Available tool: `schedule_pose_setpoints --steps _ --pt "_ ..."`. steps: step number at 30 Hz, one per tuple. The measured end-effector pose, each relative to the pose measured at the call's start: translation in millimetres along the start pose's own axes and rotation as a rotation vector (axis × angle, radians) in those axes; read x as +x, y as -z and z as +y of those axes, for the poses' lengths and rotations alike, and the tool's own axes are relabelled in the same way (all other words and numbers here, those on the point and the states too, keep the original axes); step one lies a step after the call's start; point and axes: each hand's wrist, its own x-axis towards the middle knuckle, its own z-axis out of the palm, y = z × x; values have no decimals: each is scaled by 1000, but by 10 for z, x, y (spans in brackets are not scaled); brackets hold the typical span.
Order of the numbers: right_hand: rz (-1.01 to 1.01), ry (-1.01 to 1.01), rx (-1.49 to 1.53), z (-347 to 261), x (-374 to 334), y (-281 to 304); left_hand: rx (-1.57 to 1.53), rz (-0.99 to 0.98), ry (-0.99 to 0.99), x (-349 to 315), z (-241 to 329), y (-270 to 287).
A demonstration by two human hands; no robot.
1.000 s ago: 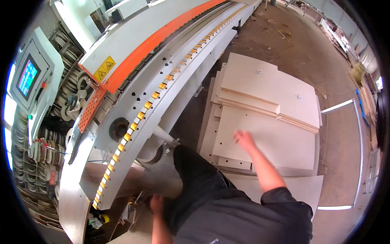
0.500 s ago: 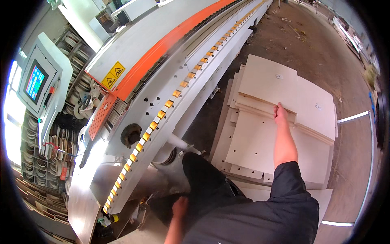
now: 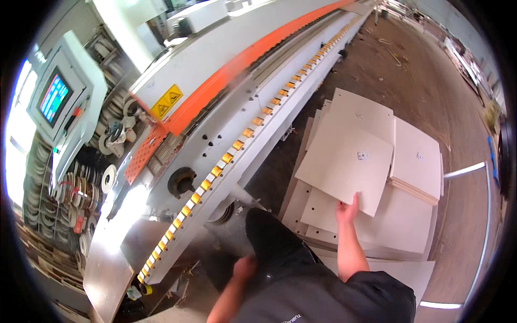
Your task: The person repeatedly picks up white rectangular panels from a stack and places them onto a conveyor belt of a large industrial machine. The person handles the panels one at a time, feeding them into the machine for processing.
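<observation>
Head view: bare right hand point(image 3: 347, 211) half closed, pinching a thin beige rectangular wood-type panel point(image 3: 344, 167) at three o'clock, over stacked beige panels point(image 3: 401, 226); left hand point(image 3: 245, 267) at six (blurred, grip cannot be told); level support should protect edges

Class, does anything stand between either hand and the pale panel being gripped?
Nothing visible separates the right hand from the pale panel; it grips the near edge. In this view, the person's dark-clad leg lies between the left hand and that panel.
</observation>
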Motion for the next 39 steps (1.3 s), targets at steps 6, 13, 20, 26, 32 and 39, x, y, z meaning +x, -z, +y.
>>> schedule_pose_setpoints --steps 6,13,20,26,32,39 --pt "-172 -90 -168 -641 -295 382 -175 35 -95 131 -107 11" --pt "-372 -110 -297 -1179 -1433 492 -732 49 -149 -498 288 347" --pt "-601 -455 -442 -573 -2050 106 -1224 -41 -586 -1471 783 1166" --pt "-785 -765 -524 416 -2492 -381 -1289 627 -470 -2010 562 1340" --pt "-1004 -980 -517 1231 -3110 -871 -1192 1076 -338 -2099 -177 1293" --pt "-1175 -873 -1020 1874 -3447 -1485 -1400 1383 -182 -2097 -465 1922"
